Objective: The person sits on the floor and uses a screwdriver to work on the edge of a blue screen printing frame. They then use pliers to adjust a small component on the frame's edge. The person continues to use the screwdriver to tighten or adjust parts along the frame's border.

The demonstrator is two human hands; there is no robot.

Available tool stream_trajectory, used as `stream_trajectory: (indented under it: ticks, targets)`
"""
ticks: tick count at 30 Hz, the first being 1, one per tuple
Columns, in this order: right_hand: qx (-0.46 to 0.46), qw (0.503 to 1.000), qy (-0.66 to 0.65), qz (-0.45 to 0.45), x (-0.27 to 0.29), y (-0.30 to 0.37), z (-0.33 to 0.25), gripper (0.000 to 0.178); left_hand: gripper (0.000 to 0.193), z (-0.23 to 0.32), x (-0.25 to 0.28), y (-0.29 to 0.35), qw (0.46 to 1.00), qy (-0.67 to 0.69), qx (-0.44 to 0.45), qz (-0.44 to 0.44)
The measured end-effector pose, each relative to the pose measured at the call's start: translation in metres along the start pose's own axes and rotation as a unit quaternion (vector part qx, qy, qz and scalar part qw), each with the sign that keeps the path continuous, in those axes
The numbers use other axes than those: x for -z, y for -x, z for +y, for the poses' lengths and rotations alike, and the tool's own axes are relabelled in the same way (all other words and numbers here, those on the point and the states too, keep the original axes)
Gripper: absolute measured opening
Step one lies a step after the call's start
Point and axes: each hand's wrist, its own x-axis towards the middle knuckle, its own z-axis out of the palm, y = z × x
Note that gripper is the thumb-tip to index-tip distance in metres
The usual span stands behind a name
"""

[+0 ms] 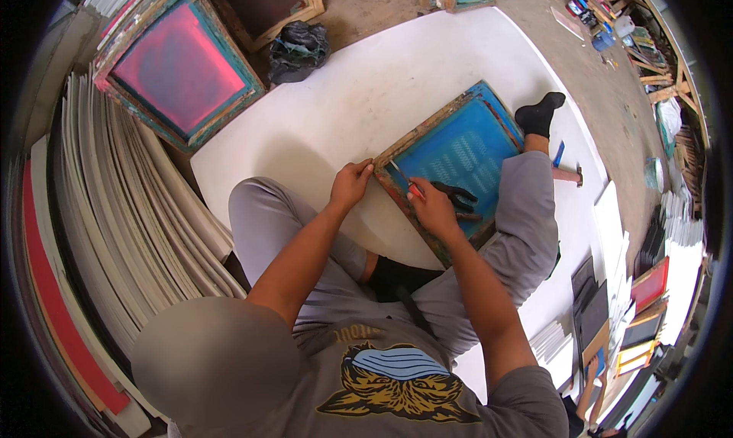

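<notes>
A screen printing frame (467,144) with blue mesh and a worn, paint-stained wooden border lies tilted on the white board between my legs. At its left corner my left hand (352,185) is closed, fingers pinching the wooden edge. My right hand (435,211) grips a screwdriver (414,188) by its red handle, its thin shaft pointing toward that same corner. Pliers with black handles (455,194) rest on the mesh just beyond my right hand, which partly hides the near side of the frame.
A hammer (566,175) and a blue-handled tool (560,153) lie right of my leg on the white board (305,125). A black plastic bag (299,50) sits at the far edge, by a pink-meshed frame (179,68). Stacked sheets (130,201) line the left; another person's arms (592,388) show lower right.
</notes>
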Motion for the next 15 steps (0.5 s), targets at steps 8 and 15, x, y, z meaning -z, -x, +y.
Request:
stream_trajectory:
  ticks: [8, 15]
  targets:
    - [0.009, 1.000, 0.008, -0.004, -0.009, 0.007, -0.005, 0.044, 0.041, 0.004, -0.007, 0.006, 0.996, 0.026, 0.076, 0.039]
    - [0.024, 1.000, 0.004, 0.014, -0.022, -0.001, 0.010, 0.042, 0.045, 0.030, -0.022, 0.020, 0.980, 0.009, 0.164, 0.110]
